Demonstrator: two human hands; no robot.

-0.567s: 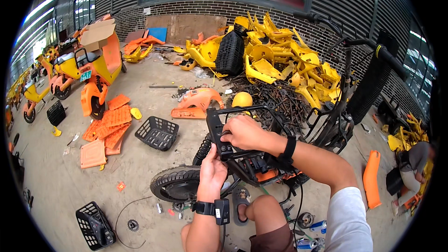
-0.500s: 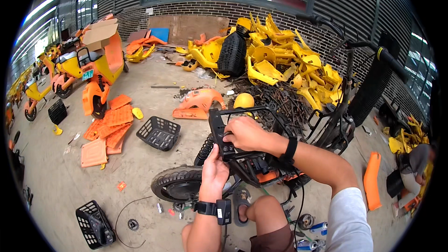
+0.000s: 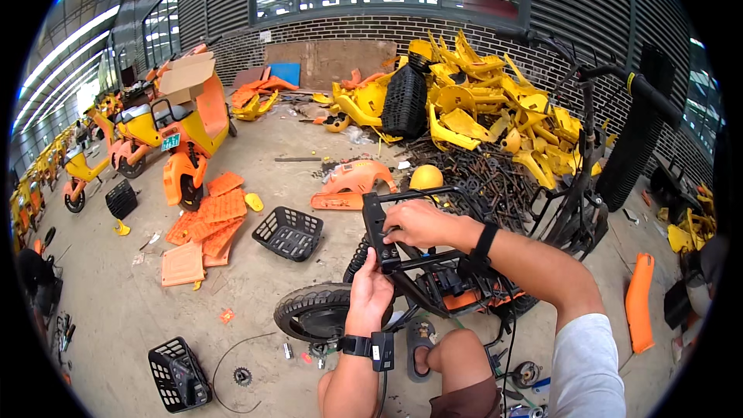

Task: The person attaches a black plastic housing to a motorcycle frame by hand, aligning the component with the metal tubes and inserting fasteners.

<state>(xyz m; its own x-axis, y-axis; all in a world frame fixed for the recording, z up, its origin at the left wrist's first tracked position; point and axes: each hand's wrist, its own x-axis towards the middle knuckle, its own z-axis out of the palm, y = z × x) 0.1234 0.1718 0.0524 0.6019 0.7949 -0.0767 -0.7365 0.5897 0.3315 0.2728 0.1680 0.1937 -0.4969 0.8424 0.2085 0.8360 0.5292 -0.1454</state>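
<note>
I see a scooter frame [image 3: 424, 296], long axis pointing far right
Left hand [image 3: 373, 290] touches it, right hand's [image 3: 422, 223] fingers curl; grasps unclear

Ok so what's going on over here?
A person has both hands at a bare scooter frame. The right hand, fingers bent, is on the black bracket; the left hand is at its near end. Whether either grips anything is unclear. A wheel sits below left; yellow panels lie heaped by the brick wall.
</note>
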